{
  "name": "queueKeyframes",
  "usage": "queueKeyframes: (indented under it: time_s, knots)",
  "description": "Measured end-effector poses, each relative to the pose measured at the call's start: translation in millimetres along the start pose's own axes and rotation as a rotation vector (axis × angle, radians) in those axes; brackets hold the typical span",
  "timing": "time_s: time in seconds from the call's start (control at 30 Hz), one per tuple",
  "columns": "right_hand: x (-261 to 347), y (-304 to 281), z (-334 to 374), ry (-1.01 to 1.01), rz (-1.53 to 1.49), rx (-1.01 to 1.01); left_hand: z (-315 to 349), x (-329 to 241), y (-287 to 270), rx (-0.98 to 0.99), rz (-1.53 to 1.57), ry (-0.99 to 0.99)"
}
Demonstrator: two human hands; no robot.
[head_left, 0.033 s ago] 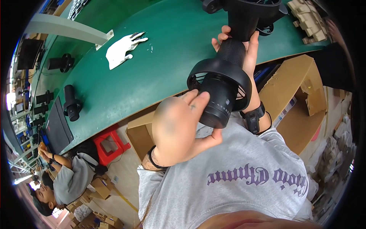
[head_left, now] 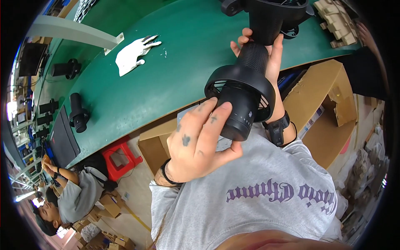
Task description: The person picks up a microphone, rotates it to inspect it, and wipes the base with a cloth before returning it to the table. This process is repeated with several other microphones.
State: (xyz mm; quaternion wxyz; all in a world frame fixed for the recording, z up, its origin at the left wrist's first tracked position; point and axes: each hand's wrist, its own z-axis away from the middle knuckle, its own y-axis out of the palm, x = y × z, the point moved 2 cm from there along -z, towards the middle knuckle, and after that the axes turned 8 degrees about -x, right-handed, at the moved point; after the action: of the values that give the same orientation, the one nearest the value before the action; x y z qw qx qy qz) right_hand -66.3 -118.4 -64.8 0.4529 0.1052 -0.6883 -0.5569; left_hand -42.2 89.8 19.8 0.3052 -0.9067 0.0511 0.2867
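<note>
A black cylindrical device with a ring (head_left: 241, 109) is tilted between my hands, above the table's near edge. It has a broad collar round its middle with slotted vents inside, a ribbed section at its far end and small pale marks on its near end. My left hand (head_left: 198, 135) grips the smooth near end, fingers on top and thumb beneath. From behind, my right hand (head_left: 273, 58) holds the ribbed end; its palm is hidden. Just beyond the right fingertips is a second black ringed device (head_left: 266, 25), cut off by the top edge.
On the green table (head_left: 175, 71) lie a white glove (head_left: 135, 54) and, at left, another black device (head_left: 78, 112). A moulded cardboard tray (head_left: 337, 23) is at far right. An open carton (head_left: 321, 108), a red stool (head_left: 121, 158) and a seated co-worker (head_left: 81, 189) are nearby.
My left fingers have shifted slightly on the near end of the device, and its pale marks have turned a little. My right hand has stayed put.
</note>
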Motion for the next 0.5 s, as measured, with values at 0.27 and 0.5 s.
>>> queueKeyframes:
  time_s: [0.27,0.5]
  knots:
    - [4,1,0,-0.006,-0.013,-0.01,-7,-4,1,-0.023,-0.077,0.269]
    - [-1,3,4,0.026,-0.007,-0.031,-6,-10,2,-0.007,-0.075,0.433]
